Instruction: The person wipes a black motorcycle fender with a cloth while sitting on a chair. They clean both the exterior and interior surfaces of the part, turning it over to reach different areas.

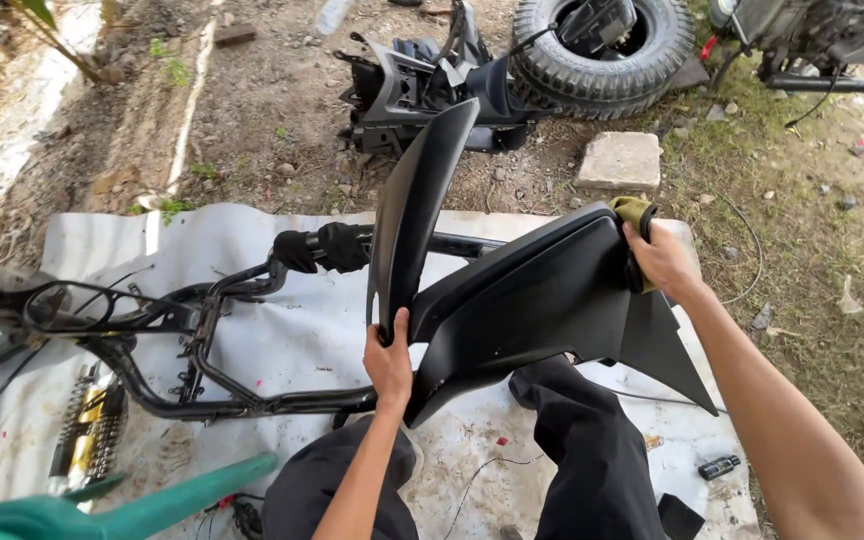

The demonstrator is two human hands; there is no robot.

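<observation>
A large black plastic scooter body panel (542, 300) is held up above my knees, over a white sheet (292, 340). My left hand (389, 360) grips the lower end of its narrow upright blade-shaped part (414, 205). My right hand (660, 258) presses a yellow-green cloth (634, 212) against the panel's upper right edge. The panel hides part of the sheet and my legs in dark trousers (592, 450).
A bare black scooter frame (202, 340) lies on the sheet at left, with a shock absorber (87, 425) beside it. A green plastic object (122, 505) sits bottom left. More black panels (422, 90), a tyre (602, 45) and a stone block (620, 160) lie on the dirt beyond.
</observation>
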